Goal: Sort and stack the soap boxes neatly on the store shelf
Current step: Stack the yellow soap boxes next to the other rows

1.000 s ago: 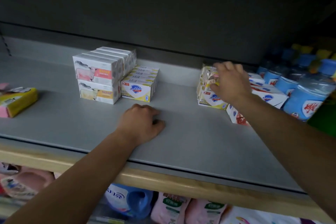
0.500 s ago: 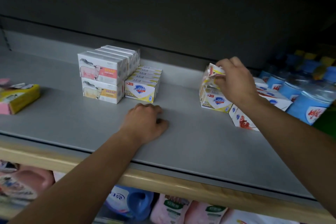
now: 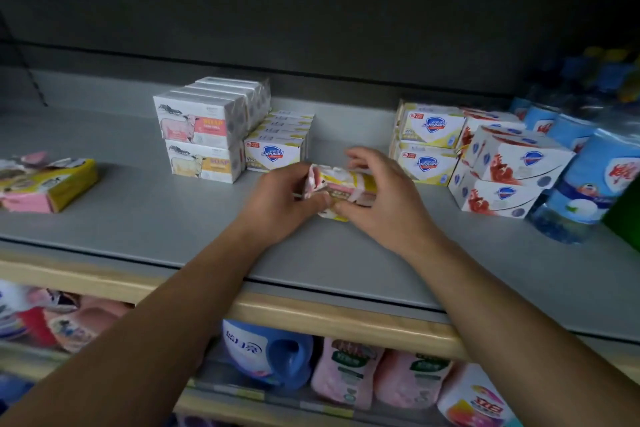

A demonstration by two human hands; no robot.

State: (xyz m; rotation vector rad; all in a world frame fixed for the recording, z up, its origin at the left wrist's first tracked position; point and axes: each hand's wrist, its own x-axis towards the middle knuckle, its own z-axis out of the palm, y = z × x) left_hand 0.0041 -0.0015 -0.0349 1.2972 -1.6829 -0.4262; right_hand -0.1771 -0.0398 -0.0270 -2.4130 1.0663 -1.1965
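Both hands now meet mid-shelf: the right hand (image 3: 377, 204) has carried a taped yellow-and-pink soap bundle (image 3: 341, 189) leftward off the Safeguard stack (image 3: 427, 142), and the left hand (image 3: 284, 201) grips it too, ready for sorting.

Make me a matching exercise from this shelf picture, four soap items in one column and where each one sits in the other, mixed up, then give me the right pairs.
Things:
1. banded soap pack
2. sheep soap boxes
3. pomegranate soap boxes
4. yellow and pink pack

Places:
A. far left of the shelf, lying alone
B. held between the left hand and right hand
C. right side, next to the blue-labelled bottles
D. stacked two high, left of centre

Pairs: 1-B, 2-D, 3-C, 4-A
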